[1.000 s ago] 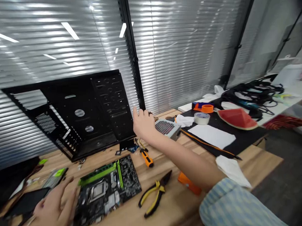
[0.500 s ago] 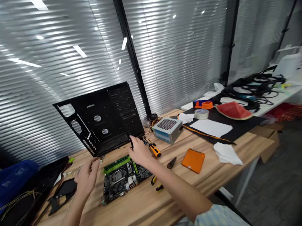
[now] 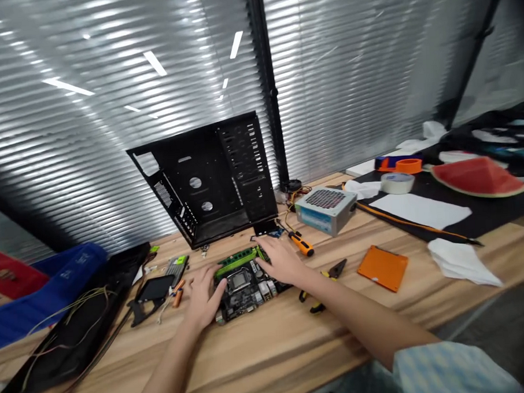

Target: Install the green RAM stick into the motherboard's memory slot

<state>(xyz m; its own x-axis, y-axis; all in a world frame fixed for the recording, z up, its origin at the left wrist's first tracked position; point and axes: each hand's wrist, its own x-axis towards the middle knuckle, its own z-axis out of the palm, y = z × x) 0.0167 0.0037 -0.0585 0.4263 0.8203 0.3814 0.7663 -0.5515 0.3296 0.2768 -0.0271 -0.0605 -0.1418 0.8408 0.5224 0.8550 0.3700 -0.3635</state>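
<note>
A dark motherboard with green slots (image 3: 242, 281) lies flat on the wooden table. My left hand (image 3: 203, 294) is at its left edge, fingers apart, the thumb over the board's side. Across the board's upper right corner rests my right hand (image 3: 280, 259), its fingers spread over the green slots; some fingertips are hard to make out. Behind the board stands an open black computer case (image 3: 209, 181), tilted against the blinds. An orange screwdriver (image 3: 302, 244) lies beyond my right hand, and pliers with yellow-black handles (image 3: 330, 274) are beside my right forearm.
A power supply unit (image 3: 326, 208) sits right of the case. An orange square plate (image 3: 383, 267), white tape roll (image 3: 397, 183) and watermelon-shaped item (image 3: 478, 176) are on the right. On the left are a black panel with wires (image 3: 77, 338) and a phone-like part (image 3: 156, 288).
Both hands have come down onto the motherboard, the right from near the case edge. The view has shifted left, showing a red item at the far left.
</note>
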